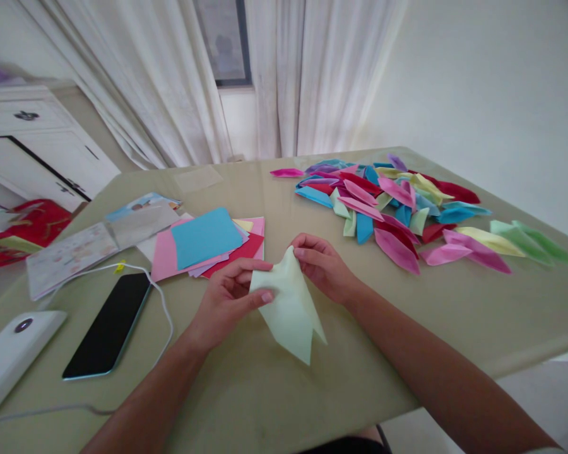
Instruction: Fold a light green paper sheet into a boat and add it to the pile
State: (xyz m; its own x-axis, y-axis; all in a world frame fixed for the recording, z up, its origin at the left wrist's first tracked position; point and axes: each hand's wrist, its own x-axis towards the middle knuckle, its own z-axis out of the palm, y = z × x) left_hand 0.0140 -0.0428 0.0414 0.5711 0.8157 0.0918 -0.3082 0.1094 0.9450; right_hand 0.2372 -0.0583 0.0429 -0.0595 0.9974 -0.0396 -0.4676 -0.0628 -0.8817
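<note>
A pale green sheet of paper [286, 309], partly folded, is held between both hands above the table. My left hand [227, 299] pinches its left edge, thumb on the near face and fingers behind. With its fingertips, my right hand [324, 265] grips the paper's upper corner. The lower part hangs free in two pointed flaps. Beyond my left hand lies a stack of coloured paper [208, 239], blue on top, with pink, red and lilac sheets beneath. To the right rests a heap of folded paper pieces [373, 195] in pink, blue, green, red and yellow.
A black-screened phone [108, 325], a white device [19, 353] and a white cable [168, 309] lie at the left. Behind them are printed booklets [71, 258] and a clear plastic sleeve [144, 221]. Curtains [284, 75] hang past the table's [360, 384] far edge.
</note>
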